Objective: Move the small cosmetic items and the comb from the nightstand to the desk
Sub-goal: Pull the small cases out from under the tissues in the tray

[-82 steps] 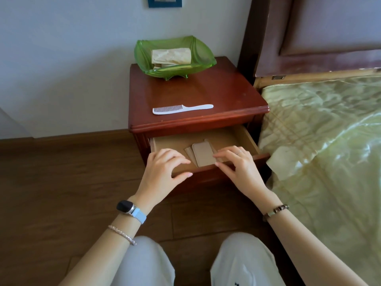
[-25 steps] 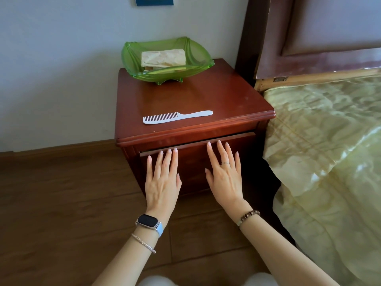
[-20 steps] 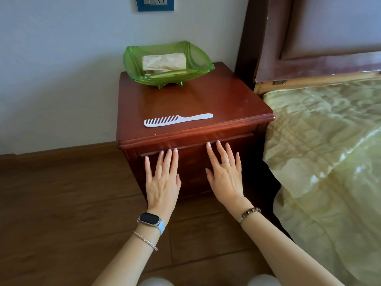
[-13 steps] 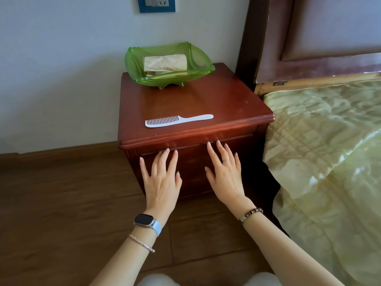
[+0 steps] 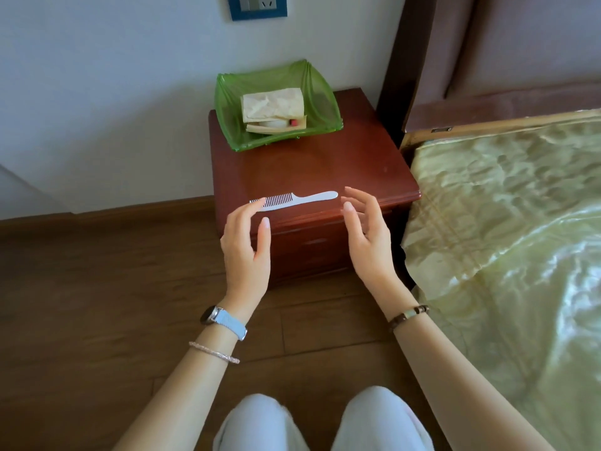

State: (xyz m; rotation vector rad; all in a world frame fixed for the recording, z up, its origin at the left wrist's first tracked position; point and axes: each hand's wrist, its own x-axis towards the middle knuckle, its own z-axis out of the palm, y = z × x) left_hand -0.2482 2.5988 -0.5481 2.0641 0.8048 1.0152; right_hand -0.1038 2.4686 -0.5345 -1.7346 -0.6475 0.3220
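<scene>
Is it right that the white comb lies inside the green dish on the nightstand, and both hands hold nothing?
No. The head view shows the white comb on the nightstand top near its front edge, apart from the green dish at the back. The left hand and right hand do hold nothing.

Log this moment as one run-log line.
phase: pre-grasp on comb | left hand: open, at tooth end | right hand: open, by handle end | comb: flat on nightstand | green dish: holds packets
</scene>
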